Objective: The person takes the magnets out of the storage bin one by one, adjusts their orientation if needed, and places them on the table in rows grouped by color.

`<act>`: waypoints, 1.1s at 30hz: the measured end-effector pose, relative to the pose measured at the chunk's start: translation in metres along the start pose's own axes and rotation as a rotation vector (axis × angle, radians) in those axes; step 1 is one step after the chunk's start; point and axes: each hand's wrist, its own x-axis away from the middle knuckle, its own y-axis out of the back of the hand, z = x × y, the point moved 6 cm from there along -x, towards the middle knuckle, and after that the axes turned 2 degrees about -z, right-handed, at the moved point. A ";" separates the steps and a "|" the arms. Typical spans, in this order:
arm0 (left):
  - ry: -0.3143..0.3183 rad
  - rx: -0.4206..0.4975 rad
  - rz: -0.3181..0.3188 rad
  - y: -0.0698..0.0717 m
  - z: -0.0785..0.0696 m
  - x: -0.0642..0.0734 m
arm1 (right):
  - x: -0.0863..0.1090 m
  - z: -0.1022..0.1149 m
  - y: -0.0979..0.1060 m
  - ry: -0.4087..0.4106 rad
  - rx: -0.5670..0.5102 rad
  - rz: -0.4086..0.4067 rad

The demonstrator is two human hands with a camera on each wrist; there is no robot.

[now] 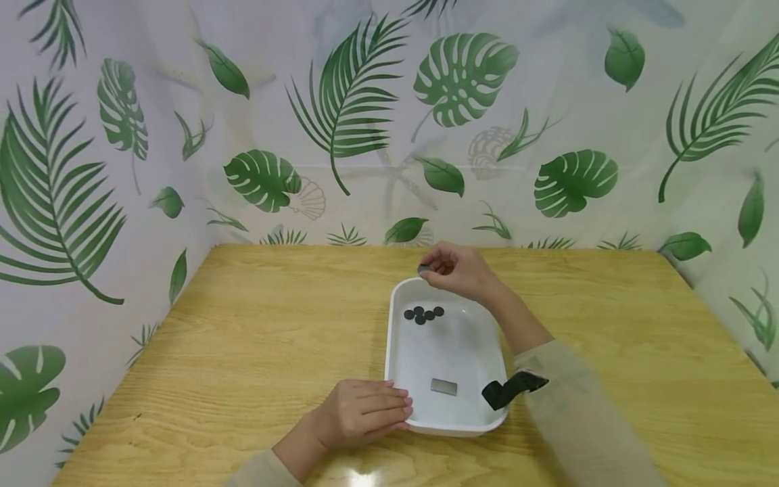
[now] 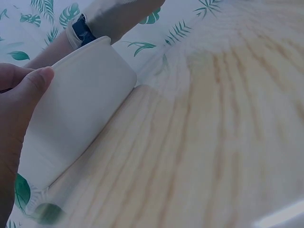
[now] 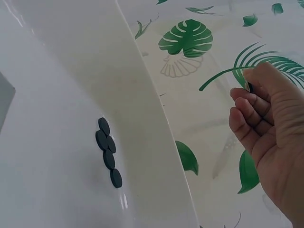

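Note:
A white tray (image 1: 450, 352) with raised sides stands on the table. My left hand (image 1: 371, 411) holds its near left corner, fingers lying over the rim; in the left wrist view the thumb (image 2: 35, 85) lies against the outer wall. Beyond the far rim, my right hand (image 1: 459, 270) pinches a small dark disc (image 1: 423, 268) between thumb and forefinger, above table height. Several black discs (image 1: 420, 319) lie clustered on the tray floor near its far left corner, also seen in the right wrist view (image 3: 109, 159). A grey metallic rectangular block (image 1: 443, 387) lies near the tray's near end.
The wood-grained table (image 1: 274, 325) extends to both sides of the tray. A white cloth printed with green leaves (image 1: 341, 101) hangs behind the table and along its sides. A black strap (image 1: 514, 389) hangs from the right sleeve over the tray's right rim.

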 end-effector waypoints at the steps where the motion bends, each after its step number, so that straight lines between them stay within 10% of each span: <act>1: -0.002 -0.001 -0.002 0.000 0.000 0.000 | -0.001 0.001 0.003 0.005 -0.003 -0.003; 10: -0.012 -0.006 -0.003 0.000 0.001 -0.003 | 0.000 0.005 0.029 0.061 0.047 -0.029; 33: -0.019 -0.015 -0.007 0.003 0.001 -0.005 | 0.027 -0.045 0.064 -0.101 0.204 -0.017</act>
